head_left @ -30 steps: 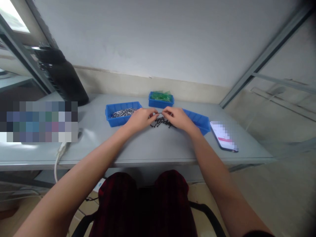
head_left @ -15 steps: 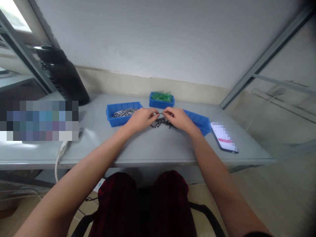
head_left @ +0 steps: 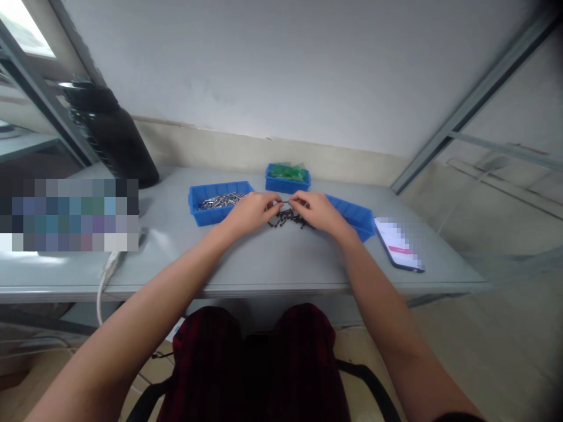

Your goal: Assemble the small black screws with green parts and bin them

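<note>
My left hand (head_left: 255, 208) and my right hand (head_left: 315, 209) meet over the middle of the desk, fingertips pinched. Between them runs a thin dark screw (head_left: 285, 202), one end in each pinch; its finer detail is too small to make out. Right beneath my fingers lies a loose pile of black screws (head_left: 288, 218) on the desktop. Beside my left hand is a blue bin (head_left: 204, 218) holding many silvery metal pins or nails (head_left: 220, 201). Another blue bin (head_left: 358, 218) sits partly hidden behind my right hand and wrist.
A small blue bin (head_left: 288, 186) with green plastic pieces (head_left: 288, 172) stands behind my hands, towards the wall. A phone (head_left: 398, 245) lies at the right. A dark bottle (head_left: 115, 135) and a white cable (head_left: 104, 287) are on the left. The grey desk (head_left: 272, 269) ends near my knees.
</note>
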Available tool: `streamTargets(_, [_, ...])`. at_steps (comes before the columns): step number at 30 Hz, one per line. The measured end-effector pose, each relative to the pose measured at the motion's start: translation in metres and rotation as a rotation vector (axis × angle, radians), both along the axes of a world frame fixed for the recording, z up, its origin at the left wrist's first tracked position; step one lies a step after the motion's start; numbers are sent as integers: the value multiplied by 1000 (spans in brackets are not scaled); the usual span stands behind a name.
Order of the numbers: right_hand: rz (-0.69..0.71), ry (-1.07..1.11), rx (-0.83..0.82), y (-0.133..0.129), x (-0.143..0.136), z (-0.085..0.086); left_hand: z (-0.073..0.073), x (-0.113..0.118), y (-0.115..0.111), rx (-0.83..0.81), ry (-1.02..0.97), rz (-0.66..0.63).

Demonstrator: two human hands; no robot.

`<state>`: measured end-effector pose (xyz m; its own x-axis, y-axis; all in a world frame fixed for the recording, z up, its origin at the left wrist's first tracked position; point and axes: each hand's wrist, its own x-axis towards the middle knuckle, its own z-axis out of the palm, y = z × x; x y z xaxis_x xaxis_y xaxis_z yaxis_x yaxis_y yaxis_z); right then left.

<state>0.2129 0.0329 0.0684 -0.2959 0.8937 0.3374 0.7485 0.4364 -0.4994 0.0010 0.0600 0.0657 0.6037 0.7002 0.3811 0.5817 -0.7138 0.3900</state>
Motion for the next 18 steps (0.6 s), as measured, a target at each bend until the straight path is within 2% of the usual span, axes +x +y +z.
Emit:
streamTargets(5, [41, -36, -49, 1, -1, -1, -1, 0, 0, 11, -7, -4])
streamTargets(18, [21, -14, -7, 0, 0, 0, 1, 0, -1, -13, -10, 8])
